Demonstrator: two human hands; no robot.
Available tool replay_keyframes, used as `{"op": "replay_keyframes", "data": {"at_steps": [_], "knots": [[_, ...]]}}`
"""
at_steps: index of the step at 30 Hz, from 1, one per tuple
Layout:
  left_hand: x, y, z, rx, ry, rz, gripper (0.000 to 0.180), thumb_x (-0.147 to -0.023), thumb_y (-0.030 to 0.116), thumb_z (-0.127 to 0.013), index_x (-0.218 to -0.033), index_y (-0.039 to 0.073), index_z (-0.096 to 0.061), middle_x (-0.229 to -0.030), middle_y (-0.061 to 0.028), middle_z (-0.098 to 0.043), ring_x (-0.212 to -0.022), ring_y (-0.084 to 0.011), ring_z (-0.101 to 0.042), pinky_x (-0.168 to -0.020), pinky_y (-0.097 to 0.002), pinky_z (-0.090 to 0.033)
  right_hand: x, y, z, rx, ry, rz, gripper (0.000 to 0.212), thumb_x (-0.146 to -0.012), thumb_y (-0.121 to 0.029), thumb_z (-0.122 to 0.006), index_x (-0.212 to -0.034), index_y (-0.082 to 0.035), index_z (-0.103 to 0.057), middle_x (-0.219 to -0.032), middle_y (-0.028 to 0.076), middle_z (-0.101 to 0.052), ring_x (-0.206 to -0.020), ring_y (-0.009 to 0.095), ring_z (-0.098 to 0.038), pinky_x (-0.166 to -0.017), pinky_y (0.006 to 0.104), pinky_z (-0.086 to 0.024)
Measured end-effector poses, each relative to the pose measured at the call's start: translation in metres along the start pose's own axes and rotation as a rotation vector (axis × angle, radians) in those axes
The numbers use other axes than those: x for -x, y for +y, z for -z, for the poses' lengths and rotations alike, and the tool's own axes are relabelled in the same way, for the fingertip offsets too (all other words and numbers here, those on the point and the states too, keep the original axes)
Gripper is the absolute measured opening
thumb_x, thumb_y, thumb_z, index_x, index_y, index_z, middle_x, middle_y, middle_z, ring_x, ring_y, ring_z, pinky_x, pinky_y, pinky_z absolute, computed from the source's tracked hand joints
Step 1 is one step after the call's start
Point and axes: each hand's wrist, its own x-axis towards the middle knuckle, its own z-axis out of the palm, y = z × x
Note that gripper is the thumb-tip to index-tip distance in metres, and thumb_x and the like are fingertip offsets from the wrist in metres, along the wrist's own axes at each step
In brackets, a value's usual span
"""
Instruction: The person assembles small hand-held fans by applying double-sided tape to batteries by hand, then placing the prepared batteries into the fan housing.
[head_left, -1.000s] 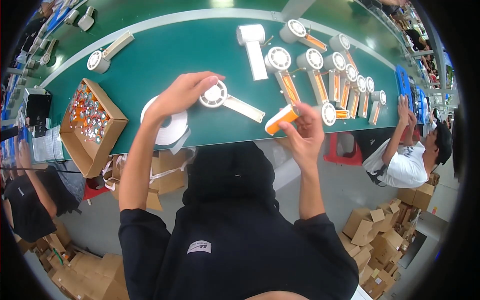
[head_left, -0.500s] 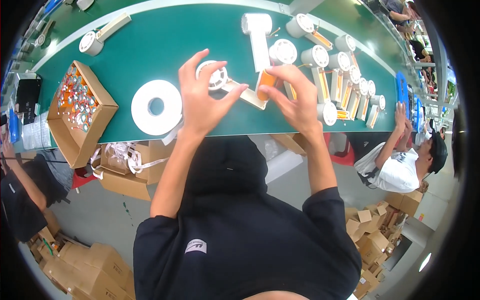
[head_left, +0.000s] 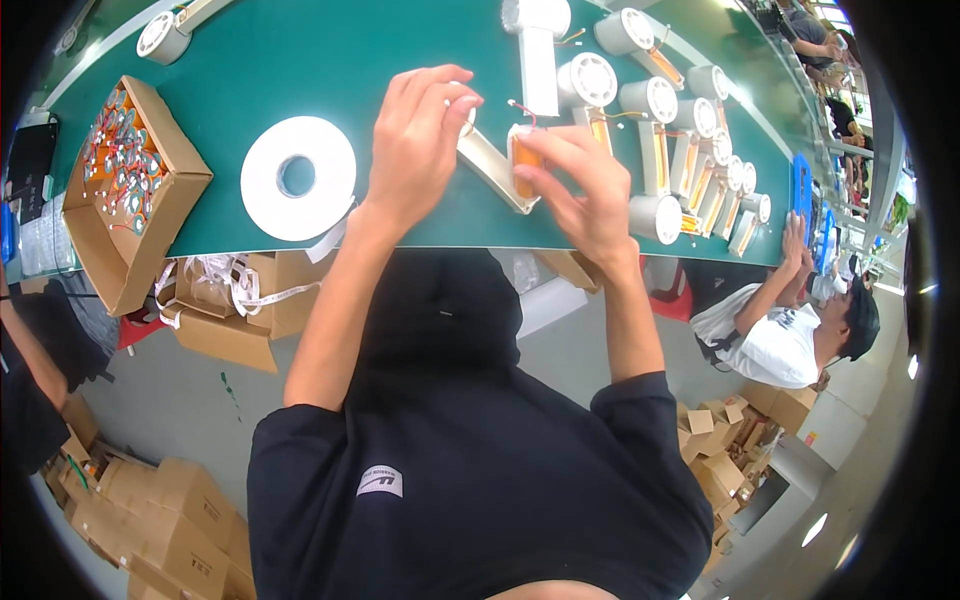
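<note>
In my right hand (head_left: 585, 185), the thumb and forefinger pinch an orange battery pack (head_left: 524, 165) with a pale side face. A thin red lead with a small plug rises from its top. Close to it lies a white fan-like body with a long open handle (head_left: 497, 170), its round head mostly hidden by my left hand (head_left: 420, 145). The left fingers curl over that head, their tips brought toward the thumb. Whatever they pinch there, if anything, is hidden. A large roll of white tape (head_left: 255, 180) lies left of my left forearm, its loose end near the wrist.
Several similar white fan bodies (head_left: 655, 160) with orange packs stand at the right. One with a wrapped head (head_left: 538, 70) lies at the back. A cardboard box (head_left: 190, 185) of wired parts sits at the left. Co-workers sit at both sides; one's hands (head_left: 793, 240) rest near blue trays (head_left: 802, 185).
My left hand has moved from spread above the round head to curled over it. The battery pack stays in my right hand, now upright beside the handle's end. The whole view has shifted slightly.
</note>
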Motion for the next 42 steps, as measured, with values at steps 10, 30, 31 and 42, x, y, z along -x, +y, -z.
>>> {"op": "replay_keyframes", "data": {"at_steps": [10,30,31,42], "knots": [[-0.002,0.002,-0.001,0.003,-0.025,-0.054,0.009,-0.093,0.007,-0.059,-0.091,0.000,-0.065,-0.103,-0.0099,-0.065,-0.097,-0.0271,-0.059,-0.080,-0.0368,-0.049,0.005,0.000,-0.006,0.011,-0.038,-0.030,0.037,-0.076,-0.004,-0.077,-0.111,-0.007,-0.068,-0.091,0.009,-0.065,-0.076,0.022,-0.064,-0.063,0.0315,-0.051],[-0.005,0.001,0.002,-0.015,-0.049,-0.101,0.007,-0.090,0.006,-0.062,-0.091,0.000,-0.065,-0.102,-0.0094,-0.066,-0.098,-0.0283,-0.059,-0.081,-0.0372,-0.049,-0.002,-0.007,-0.005,0.133,-0.274,-0.052,0.029,-0.080,-0.009,-0.074,-0.108,-0.010,-0.066,-0.078,0.006,-0.049,-0.074,0.023,-0.051,-0.065,0.0357,-0.044],[-0.005,0.000,0.003,-0.019,-0.053,-0.102,0.007,-0.090,0.006,-0.062,-0.091,0.000,-0.065,-0.102,-0.0094,-0.066,-0.098,-0.0283,-0.059,-0.081,-0.0372,-0.049,-0.004,-0.008,-0.004,0.147,-0.310,-0.055,0.027,-0.081,-0.009,-0.073,-0.108,-0.010,-0.065,-0.077,0.006,-0.047,-0.074,0.023,-0.050,-0.065,0.0360,-0.044],[-0.005,0.000,0.005,0.012,-0.064,-0.088,0.007,-0.090,0.005,-0.062,-0.091,-0.001,-0.065,-0.102,-0.0096,-0.066,-0.098,-0.0284,-0.059,-0.081,-0.0374,-0.050,-0.017,-0.016,-0.003,0.242,-0.468,-0.117,0.024,-0.087,-0.011,-0.067,-0.111,-0.012,-0.064,-0.081,0.009,-0.050,-0.077,0.025,-0.054,-0.067,0.0377,-0.047]]}}
